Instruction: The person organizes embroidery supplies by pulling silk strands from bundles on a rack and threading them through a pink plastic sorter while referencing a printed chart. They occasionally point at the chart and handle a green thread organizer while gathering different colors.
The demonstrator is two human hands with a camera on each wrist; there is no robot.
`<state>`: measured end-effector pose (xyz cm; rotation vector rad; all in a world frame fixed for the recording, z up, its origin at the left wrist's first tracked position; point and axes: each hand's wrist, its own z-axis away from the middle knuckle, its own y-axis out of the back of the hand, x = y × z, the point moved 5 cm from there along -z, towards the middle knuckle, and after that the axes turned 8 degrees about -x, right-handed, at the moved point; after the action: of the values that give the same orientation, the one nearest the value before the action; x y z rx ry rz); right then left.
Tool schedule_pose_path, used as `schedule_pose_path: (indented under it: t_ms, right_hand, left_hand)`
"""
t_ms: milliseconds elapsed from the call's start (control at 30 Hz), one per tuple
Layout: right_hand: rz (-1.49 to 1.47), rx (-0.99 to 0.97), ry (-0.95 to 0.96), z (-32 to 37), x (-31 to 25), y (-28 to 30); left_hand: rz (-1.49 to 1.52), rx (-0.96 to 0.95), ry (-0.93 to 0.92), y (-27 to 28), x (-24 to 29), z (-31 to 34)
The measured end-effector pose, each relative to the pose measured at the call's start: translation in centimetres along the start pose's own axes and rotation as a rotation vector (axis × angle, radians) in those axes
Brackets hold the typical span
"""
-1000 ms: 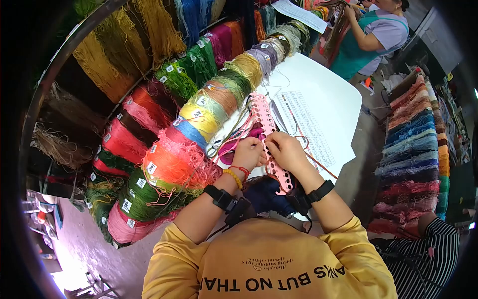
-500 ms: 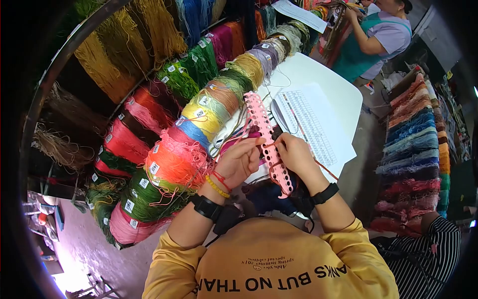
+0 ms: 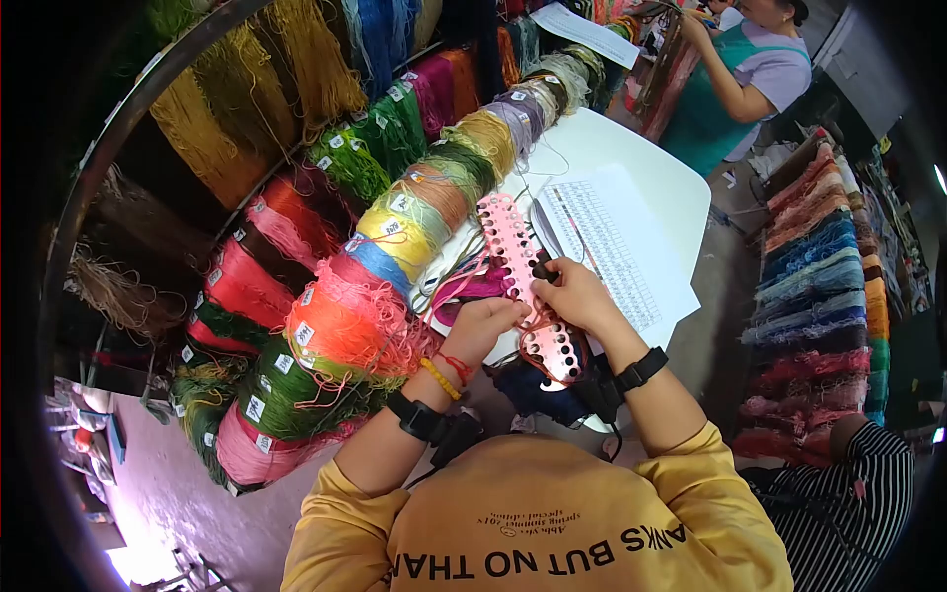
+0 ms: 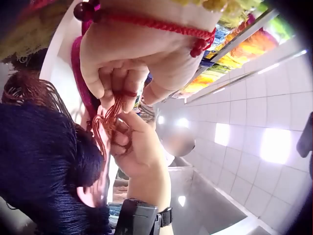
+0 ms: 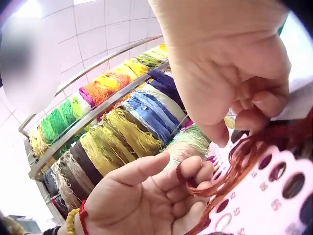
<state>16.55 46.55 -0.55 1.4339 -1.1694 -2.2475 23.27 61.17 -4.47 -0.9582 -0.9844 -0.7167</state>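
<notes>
A long pink card with rows of numbered holes (image 3: 508, 242) slants between the two hands in the head view. My left hand (image 3: 483, 331), at the card's left edge, has its fingers curled round a strand of reddish-brown thread (image 4: 108, 120). In the right wrist view the thread loops over a finger of that left hand (image 5: 142, 196) and crosses the card's face. My right hand (image 3: 582, 296) bends over the card's right edge, fingertips pinching the dark red end of the thread (image 5: 279, 137). Part of the card is hidden under the fingers.
Labelled thread skeins (image 3: 345, 316) hang on a rail along the left. A white table (image 3: 671, 163) bears a printed chart (image 3: 617, 247). Dark blue thread (image 4: 39, 156) lies below the card. Another person (image 3: 735, 89) stands at the far right, near a second skein rack (image 3: 809, 296).
My left hand drew away leftward with its palm turned up, then came back lower along the card, palm down. The card has turned its holed face further up. The right hand stays near its edge.
</notes>
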Motion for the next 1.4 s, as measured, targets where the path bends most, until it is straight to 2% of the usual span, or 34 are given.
schedule_pose_path:
  t_ms: [100, 167, 200, 233, 300, 367, 433, 567, 633, 733, 767, 833, 867, 900, 933, 967, 1000, 1033, 1067, 1100, 1167, 1233, 1267, 1300, 1400]
  right_hand:
    - [-0.497, -0.174, -0.037, -0.1, 0.3, -0.5]
    - [-0.671, -0.232, -0.032, 0.8, -0.5, 0.3]
    - [-0.735, -0.227, -0.006, 1.0, -0.5, 0.8]
    - [-0.798, -0.222, 0.022, 1.3, -1.0, 1.4]
    - [-0.863, -0.23, 0.035, 1.9, -1.8, 2.3]
    - [-0.915, -0.245, 0.067, 2.1, -1.8, 2.6]
    - [-0.929, -0.225, 0.09, 2.2, -2.1, 3.2]
    - [-0.936, -0.168, 0.076, 1.8, -0.2, 4.7]
    - [-0.938, -0.133, 0.07, 1.9, 0.4, 5.1]
    - [-0.99, -0.148, 0.075, 2.0, 0.7, 5.0]
    - [-1.003, -0.165, 0.086, 1.9, 0.8, 4.9]
    - [-1.056, -0.192, 0.096, 1.9, 0.3, 4.3]
    - [-1.083, -0.203, 0.097, 2.1, 0.0, 3.7]
    - [-1.099, -0.211, 0.094, 2.1, -0.2, 3.1]
    - [-1.113, -0.216, 0.092, 2.1, -0.5, 2.4]
    - [-1.128, -0.221, 0.092, 2.1, -0.8, 1.7]
    - [-1.102, -0.226, 0.063, 2.3, -1.1, 1.1]
    - [-1.136, -0.279, 0.089, 2.5, -1.7, 0.6]
    - [-1.094, -0.276, 0.084, 2.9, -1.8, 0.7]
    - [-1.052, -0.27, 0.079, 3.0, -1.7, 0.9]
    - [-0.75, -0.11, 0.275, 2.6, 0.2, 2.9]
    - [0.061, 0.228, 0.371, 3.4, 3.1, 6.7]
    - [0.283, 0.231, 0.347, 3.8, 4.3, 8.1]
    - [0.413, 0.256, 0.24, 3.9, 6.7, 8.9]
    - [0.456, 0.274, -0.166, 4.5, 11.5, 10.6]
  left_hand:
    - [-0.111, 0.008, -0.087, 0.2, 1.4, 1.4]
    - [-0.244, 0.075, -0.206, 0.4, 3.3, 2.8]
    - [-0.081, 0.118, -0.212, 0.8, 4.3, 3.7]
    - [-0.092, 0.124, -0.184, 1.5, 6.0, 5.2]
    - [0.297, 0.097, -0.18, 3.2, 6.4, 6.9]
    - [0.518, 0.306, -0.128, 5.5, 5.7, 9.4]
    - [0.461, 0.371, -0.273, 8.1, 6.8, 12.6]
    - [0.114, 0.624, -0.461, 11.2, 11.7, 23.0]
    - [-0.841, 1.08, -0.426, 11.7, 13.4, 27.8]
    - [-1.082, 0.725, -0.097, 8.0, 11.9, 26.1]
    - [-1.245, 0.553, -0.235, 5.4, 11.7, 24.1]
    - [-1.286, 0.585, -0.24, 0.7, 12.3, 20.6]
    - [-1.204, 0.537, -0.282, -0.7, 12.0, 18.8]
    - [-1.187, 0.441, -0.435, -1.7, 11.1, 16.6]
    - [-1.0, 0.308, -0.333, -1.8, 9.3, 14.0]
    - [-0.68, 0.23, -0.176, -1.2, 6.0, 10.7]
    - [-0.372, 0.125, -0.159, -2.4, 5.1, 7.9]
    - [-0.122, 0.032, -0.224, -3.2, 4.1, 5.5]
    - [-0.22, 0.094, -0.057, -2.6, 3.0, 3.9]
    - [-0.217, 0.115, -0.066, -2.0, 2.4, 3.3]
    - [-0.204, 0.152, -0.079, -1.0, 1.5, 2.4]
    - [-0.212, 0.225, -0.044, -0.3, 1.8, 2.7]
    - [-0.216, 0.225, -0.049, 0.0, 1.8, 2.7]
    - [-0.22, 0.227, -0.055, 0.2, 1.9, 2.7]
    - [-0.28, 0.206, -0.086, 0.1, 2.5, 2.2]
